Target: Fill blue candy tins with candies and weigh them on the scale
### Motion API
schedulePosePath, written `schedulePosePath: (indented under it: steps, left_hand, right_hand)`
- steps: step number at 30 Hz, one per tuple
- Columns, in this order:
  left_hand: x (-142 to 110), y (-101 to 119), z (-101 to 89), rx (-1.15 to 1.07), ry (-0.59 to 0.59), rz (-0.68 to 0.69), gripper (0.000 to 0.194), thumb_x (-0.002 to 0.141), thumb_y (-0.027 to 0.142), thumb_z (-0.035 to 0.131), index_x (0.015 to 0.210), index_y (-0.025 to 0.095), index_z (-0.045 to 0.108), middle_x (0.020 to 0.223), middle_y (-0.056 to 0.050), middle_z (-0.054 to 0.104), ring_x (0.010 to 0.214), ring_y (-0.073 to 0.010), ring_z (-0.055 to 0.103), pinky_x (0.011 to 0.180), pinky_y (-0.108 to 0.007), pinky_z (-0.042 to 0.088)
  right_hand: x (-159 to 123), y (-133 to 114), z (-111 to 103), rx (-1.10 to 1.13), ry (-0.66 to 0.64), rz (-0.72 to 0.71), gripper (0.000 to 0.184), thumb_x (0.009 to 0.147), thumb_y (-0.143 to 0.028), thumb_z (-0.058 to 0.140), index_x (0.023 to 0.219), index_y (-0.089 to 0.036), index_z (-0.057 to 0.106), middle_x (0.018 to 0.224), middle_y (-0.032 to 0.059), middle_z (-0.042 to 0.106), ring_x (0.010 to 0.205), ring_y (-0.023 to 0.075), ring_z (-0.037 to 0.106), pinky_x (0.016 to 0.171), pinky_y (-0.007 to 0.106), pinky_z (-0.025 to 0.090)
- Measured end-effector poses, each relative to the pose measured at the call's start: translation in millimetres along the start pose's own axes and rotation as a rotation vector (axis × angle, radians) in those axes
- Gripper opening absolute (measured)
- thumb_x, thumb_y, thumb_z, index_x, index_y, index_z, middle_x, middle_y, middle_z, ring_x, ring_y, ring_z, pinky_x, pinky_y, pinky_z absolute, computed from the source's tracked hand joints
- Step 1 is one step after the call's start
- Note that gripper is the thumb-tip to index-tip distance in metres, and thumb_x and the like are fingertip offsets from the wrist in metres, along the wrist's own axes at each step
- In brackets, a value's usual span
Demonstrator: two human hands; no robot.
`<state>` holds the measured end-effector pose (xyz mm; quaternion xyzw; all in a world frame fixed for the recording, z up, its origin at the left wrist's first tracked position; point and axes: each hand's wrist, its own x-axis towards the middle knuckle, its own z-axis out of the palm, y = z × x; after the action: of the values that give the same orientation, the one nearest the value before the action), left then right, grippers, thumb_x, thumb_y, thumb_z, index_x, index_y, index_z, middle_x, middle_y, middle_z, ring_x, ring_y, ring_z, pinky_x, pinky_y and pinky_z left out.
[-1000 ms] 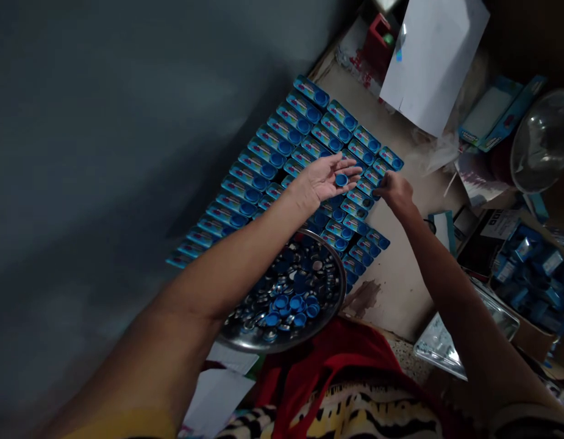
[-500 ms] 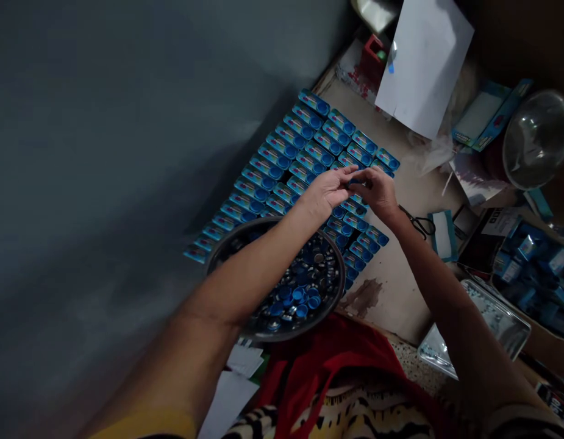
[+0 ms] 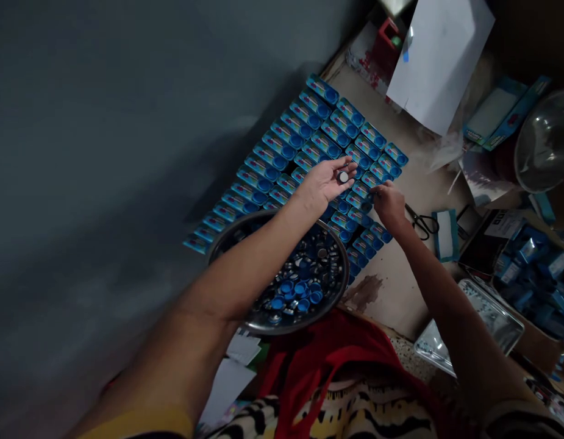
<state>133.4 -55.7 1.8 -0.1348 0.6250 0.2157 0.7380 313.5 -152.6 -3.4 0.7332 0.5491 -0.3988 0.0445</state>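
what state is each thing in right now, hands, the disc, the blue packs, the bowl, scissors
left hand: open, palm up, a small disc lying on the fingers
small disc: loose on the left fingers, not gripped
right hand: fingers down on the blue packs, grip hidden
blue packs: flat in rows on the floor
metal bowl: upright, holding blue caps and silver discs
scissors: lying flat, untouched

A small round silver cap lies flat on the open, upturned left hand. Just beside it, rows of blue rectangular packets lie side by side on the surface; the right hand presses its fingers onto one packet at the near edge.
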Motion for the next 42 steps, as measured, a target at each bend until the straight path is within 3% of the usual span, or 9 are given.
schedulePosePath:
  steps: [6, 12, 18, 22, 26, 30, 32, 36, 42]
  left_hand:
    - [2, 13, -8.7, -0.007, -0.089, 0.015, 0.022, 0.1, 0.012, 0.065, 0.119, 0.015, 0.076, 0.098, -0.009, 0.082, 0.099, -0.0214, 0.081, 0.112, -0.043, 0.059]
    - [3, 9, -4.5, 0.091, -0.16, -0.04, 0.013, 0.098, 0.02, 0.071, 0.108, 0.015, 0.077, 0.101, -0.01, 0.081, 0.099, -0.0228, 0.079, 0.113, -0.044, 0.057]
    - [-13, -2, -4.4, 0.181, -0.057, -0.067, 0.014, 0.105, 0.025, 0.061, 0.103, 0.017, 0.073, 0.09, -0.004, 0.077, 0.084, -0.0157, 0.075, 0.109, -0.04, 0.057]
    - [-21, -14, -4.0, 0.222, -0.146, -0.06, 0.035, 0.114, 0.044, 0.056, 0.109, 0.014, 0.073, 0.091, -0.008, 0.076, 0.083, -0.0196, 0.075, 0.086, -0.033, 0.063]
    - [-29, -27, 7.7, 0.289, -0.285, 0.001, 0.048, 0.113, 0.057, 0.058, 0.119, 0.012, 0.073, 0.097, -0.013, 0.078, 0.091, -0.0213, 0.078, 0.074, -0.027, 0.063]
    - [-38, -24, 7.1, 0.537, -0.319, 0.133, 0.039, 0.113, 0.049, 0.063, 0.125, 0.013, 0.073, 0.106, -0.013, 0.08, 0.094, -0.021, 0.08, 0.085, -0.032, 0.066]
    - [-44, -12, -5.8, 0.708, -0.227, 0.424, 0.03, 0.112, 0.039, 0.065, 0.127, 0.015, 0.073, 0.114, -0.012, 0.08, 0.104, -0.0214, 0.08, 0.097, -0.036, 0.066]
    - [-72, 25, -62.0, 1.009, 0.256, 1.149, 0.025, 0.1, 0.019, 0.077, 0.123, 0.01, 0.075, 0.123, -0.009, 0.081, 0.12, -0.0198, 0.075, 0.115, -0.041, 0.059]
    - [-157, 37, -187.9, 1.124, 0.61, 1.217, 0.03, 0.094, 0.025, 0.074, 0.119, 0.01, 0.081, 0.115, -0.009, 0.085, 0.107, -0.0197, 0.08, 0.106, -0.036, 0.065]
  right_hand:
    - [26, -12, -2, -0.238, -0.089, 0.064, 0.023, 0.095, -0.017, 0.067, 0.108, -0.021, 0.085, 0.118, 0.0123, 0.081, 0.1, 0.0295, 0.073, 0.078, 0.037, 0.047]
    - [49, -4, -9, -0.166, -0.164, 0.121, 0.024, 0.078, -0.026, 0.087, 0.099, -0.025, 0.078, 0.098, 0.0029, 0.079, 0.091, 0.0267, 0.07, 0.074, 0.032, 0.046]
    - [12, -15, -11, 0.034, 0.059, -0.081, 0.012, 0.091, -0.023, 0.08, 0.103, -0.022, 0.079, 0.102, 0.0057, 0.079, 0.089, 0.021, 0.067, 0.08, 0.031, 0.049]
    - [-7, -28, -8, 0.343, 0.156, -0.246, 0.016, 0.094, -0.033, 0.084, 0.105, -0.022, 0.084, 0.099, 0.0044, 0.078, 0.082, 0.0168, 0.066, 0.081, 0.029, 0.053]
    - [-2, -21, -14, 0.43, 0.1, -0.193, 0.014, 0.085, -0.03, 0.088, 0.096, -0.02, 0.085, 0.087, 0.0019, 0.078, 0.08, 0.0176, 0.068, 0.08, 0.031, 0.054]
    - [-1, -2, -15, 0.469, 0.09, -0.091, 0.017, 0.081, -0.018, 0.075, 0.095, -0.017, 0.085, 0.083, 0.0009, 0.078, 0.077, 0.018, 0.07, 0.076, 0.03, 0.053]
    - [-6, 4, -10, 0.404, 0.073, -0.019, 0.016, 0.08, -0.017, 0.074, 0.093, -0.017, 0.084, 0.083, 0.0009, 0.079, 0.078, 0.0182, 0.07, 0.077, 0.031, 0.052]
    - [-15, -1, 5, 0.075, -0.013, -0.002, 0.014, 0.087, -0.016, 0.072, 0.091, -0.02, 0.085, 0.096, 0.0048, 0.081, 0.087, 0.02, 0.072, 0.082, 0.032, 0.052]
    - [0, -18, 7, -0.18, -0.146, 0.035, 0.017, 0.089, -0.017, 0.072, 0.1, -0.02, 0.084, 0.105, 0.0085, 0.082, 0.096, 0.0259, 0.074, 0.083, 0.034, 0.053]
